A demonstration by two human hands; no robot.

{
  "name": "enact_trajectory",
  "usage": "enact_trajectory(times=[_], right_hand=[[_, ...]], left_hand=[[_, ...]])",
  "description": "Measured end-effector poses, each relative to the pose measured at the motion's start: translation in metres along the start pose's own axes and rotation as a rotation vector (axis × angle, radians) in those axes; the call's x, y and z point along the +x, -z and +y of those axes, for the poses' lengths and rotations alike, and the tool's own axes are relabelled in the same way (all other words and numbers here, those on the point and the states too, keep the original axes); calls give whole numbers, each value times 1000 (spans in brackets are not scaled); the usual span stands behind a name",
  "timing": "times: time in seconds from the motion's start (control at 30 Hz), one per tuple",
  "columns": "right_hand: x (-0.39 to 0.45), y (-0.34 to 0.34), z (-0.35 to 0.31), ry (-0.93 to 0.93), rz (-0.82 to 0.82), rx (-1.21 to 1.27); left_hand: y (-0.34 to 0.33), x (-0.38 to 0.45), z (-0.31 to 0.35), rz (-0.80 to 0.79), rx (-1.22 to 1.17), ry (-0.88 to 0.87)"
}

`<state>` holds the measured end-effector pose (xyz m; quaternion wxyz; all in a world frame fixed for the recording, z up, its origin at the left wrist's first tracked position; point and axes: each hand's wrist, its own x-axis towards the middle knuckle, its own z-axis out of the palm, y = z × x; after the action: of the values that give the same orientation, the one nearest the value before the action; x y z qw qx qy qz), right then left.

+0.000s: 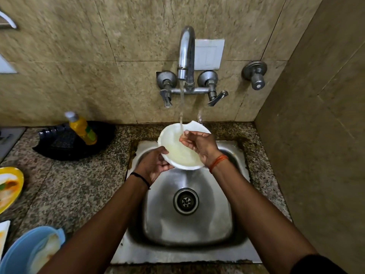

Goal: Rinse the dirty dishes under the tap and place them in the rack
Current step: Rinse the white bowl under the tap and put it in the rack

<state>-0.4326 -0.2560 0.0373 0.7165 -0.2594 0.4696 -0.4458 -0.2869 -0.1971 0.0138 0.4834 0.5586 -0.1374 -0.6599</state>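
A white plate (173, 141) with a chipped far rim is held tilted over the steel sink (185, 230), under the running stream from the chrome tap (185, 54). My left hand (155, 165) grips the plate's near-left rim. My right hand (199, 145) lies on the plate's wet face with its fingers spread in the water. A black rack (59, 143) sits on the counter to the left of the sink.
A yellow soap bottle (82, 128) leans in the black rack. A dirty yellow plate (9, 186), a blue bowl (29, 252) and a white dish edge (4, 232) sit at the left of the granite counter (79, 190). A tiled wall (316, 135) stands close on the right.
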Motion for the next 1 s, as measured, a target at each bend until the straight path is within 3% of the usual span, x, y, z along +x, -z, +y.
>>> enact_trajectory(times=[0.1,0.4,0.6,0.87,1.0], right_hand=[[2,8,-5,-25,-95,129],[-3,11,-10,69,0,-144],[-6,5,-8,-6,-111,-109],[-3,4,-3,28,7,-162],[0,7,-6,45,19,-288]], left_hand=[[-1,2,-1,0,18,-2],[-7,-1,-4,-5,63,-5],[-7,-4,-2,2,54,-34],[-6,-6,1,39,101,-56],[-13,-2,0,171,220,-164]])
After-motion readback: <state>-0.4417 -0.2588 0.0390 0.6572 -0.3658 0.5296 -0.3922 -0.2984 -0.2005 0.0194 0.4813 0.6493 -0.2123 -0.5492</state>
